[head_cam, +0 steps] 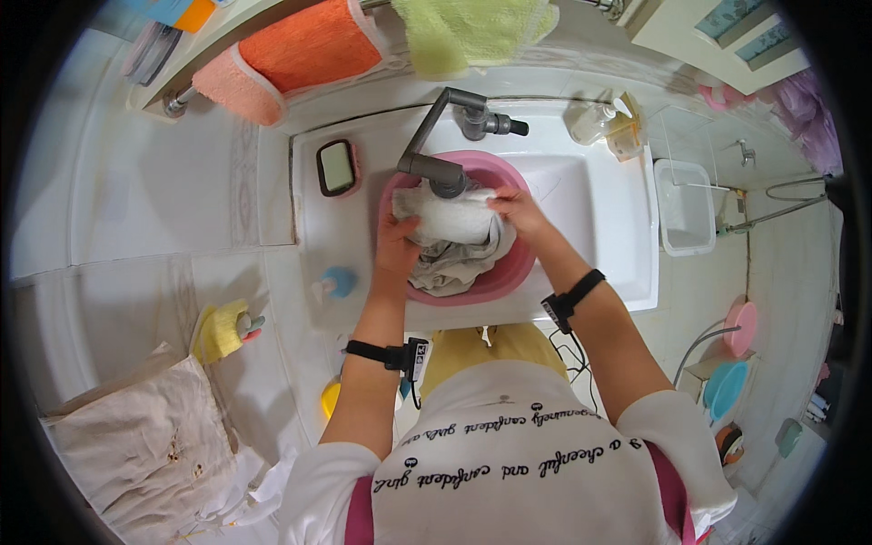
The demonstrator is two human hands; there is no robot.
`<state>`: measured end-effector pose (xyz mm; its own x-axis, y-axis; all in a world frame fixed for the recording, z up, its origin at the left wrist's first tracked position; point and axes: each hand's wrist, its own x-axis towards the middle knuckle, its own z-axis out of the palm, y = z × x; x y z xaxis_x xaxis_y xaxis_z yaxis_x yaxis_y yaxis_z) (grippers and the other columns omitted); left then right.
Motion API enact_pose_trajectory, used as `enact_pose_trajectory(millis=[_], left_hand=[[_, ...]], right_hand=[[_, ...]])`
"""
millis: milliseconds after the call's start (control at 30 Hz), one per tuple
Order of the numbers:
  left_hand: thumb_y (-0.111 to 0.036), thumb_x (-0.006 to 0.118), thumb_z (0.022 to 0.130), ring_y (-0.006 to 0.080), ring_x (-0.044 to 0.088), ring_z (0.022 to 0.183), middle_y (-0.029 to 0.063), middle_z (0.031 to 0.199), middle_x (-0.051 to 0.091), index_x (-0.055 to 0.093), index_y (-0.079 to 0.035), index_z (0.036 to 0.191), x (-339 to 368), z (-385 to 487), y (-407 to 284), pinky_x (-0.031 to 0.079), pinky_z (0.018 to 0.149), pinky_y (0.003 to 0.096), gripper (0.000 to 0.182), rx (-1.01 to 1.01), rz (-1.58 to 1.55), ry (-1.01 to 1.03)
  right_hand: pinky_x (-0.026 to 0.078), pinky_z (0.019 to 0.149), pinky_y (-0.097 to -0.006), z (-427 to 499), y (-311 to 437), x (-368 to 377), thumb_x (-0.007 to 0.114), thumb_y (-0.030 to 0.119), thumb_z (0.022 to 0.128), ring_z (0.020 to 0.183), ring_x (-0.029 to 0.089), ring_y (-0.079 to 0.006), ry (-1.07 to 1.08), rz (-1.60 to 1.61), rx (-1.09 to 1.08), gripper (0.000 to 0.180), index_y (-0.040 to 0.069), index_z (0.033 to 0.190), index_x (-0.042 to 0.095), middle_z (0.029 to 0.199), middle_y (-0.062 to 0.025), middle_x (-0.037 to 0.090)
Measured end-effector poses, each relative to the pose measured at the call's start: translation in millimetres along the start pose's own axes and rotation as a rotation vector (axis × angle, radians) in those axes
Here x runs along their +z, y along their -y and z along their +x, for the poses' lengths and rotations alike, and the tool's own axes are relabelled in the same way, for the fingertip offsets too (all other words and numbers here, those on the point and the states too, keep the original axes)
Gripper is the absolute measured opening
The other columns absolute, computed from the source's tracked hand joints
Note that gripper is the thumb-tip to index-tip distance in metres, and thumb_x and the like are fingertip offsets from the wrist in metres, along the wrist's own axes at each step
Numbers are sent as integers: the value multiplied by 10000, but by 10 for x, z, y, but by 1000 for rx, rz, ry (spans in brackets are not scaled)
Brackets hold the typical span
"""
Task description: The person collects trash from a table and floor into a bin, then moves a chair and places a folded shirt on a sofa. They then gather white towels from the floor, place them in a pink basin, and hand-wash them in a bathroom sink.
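A light grey and white wet-looking cloth (453, 262) lies bunched in a pink plastic basin (470, 298), which stands in a white sink. My left hand (398, 240) grips the left edge of the cloth's raised white part, thumb on top. My right hand (518, 210) pinches its upper right edge. That part is held up between both hands, right under the spout of the dark grey faucet (432, 170). Whether water runs is hidden by the spout. The fingers under the cloth are partly hidden.
A soap dish (337, 168) and a blue pump bottle (337, 281) stand on the sink's left side. Clear pump bottles (594, 124) stand at its back right corner. Towels (310, 48) hang on a rail above. A white basket (684, 208) is at the right.
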<state>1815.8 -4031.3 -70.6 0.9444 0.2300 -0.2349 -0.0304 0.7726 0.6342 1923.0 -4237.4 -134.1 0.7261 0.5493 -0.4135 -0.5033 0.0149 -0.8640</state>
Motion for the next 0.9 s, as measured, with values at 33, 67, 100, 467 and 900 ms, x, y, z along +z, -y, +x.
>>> enact_pose_trajectory(millis=[33, 67, 100, 467, 900], left_hand=[[91, 487, 673, 237, 524, 969, 87, 1017, 541, 469, -42, 1087, -22, 9, -49, 427, 854, 373, 435, 28, 2, 2], [106, 478, 662, 231, 533, 946, 81, 977, 556, 491, -50, 1049, -54, 12, -83, 442, 828, 363, 417, 69, -14, 26], [114, 474, 650, 222, 535, 929, 76, 953, 561, 497, -52, 986, -96, 12, -104, 442, 816, 353, 375, 77, 35, 37], [55, 542, 610, 152, 515, 809, 40, 794, 546, 480, -49, 783, -452, -326, 3, 403, 720, 259, 211, -111, 1316, 293], [-100, 561, 744, 111, 498, 757, 35, 788, 544, 542, 2, 904, -285, -141, 7, 398, 672, 240, 191, -102, 1062, -229]], right_hand=[[409, 707, -236, -29, 101, -34, 620, 46, 725, 713, 529, -110, -21, 90, -89, 151, 14, 870, 591, 804, -43, 592], [410, 710, -229, -67, 173, -70, 607, 20, 729, 720, 529, -101, -8, 189, -111, 119, 25, 847, 589, 806, -31, 591], [411, 713, -222, -104, 214, -101, 593, -6, 733, 728, 529, -92, 46, 334, -208, 100, 35, 824, 586, 808, -19, 589], [436, 637, -264, -269, -188, -211, 629, 95, 693, 679, 545, -150, -29, 169, 310, 233, 7, 887, 535, 720, -19, 556], [412, 629, -212, -112, 344, -140, 567, 108, 810, 666, 497, -66, -82, 44, -261, 91, 28, 851, 580, 731, 32, 560]])
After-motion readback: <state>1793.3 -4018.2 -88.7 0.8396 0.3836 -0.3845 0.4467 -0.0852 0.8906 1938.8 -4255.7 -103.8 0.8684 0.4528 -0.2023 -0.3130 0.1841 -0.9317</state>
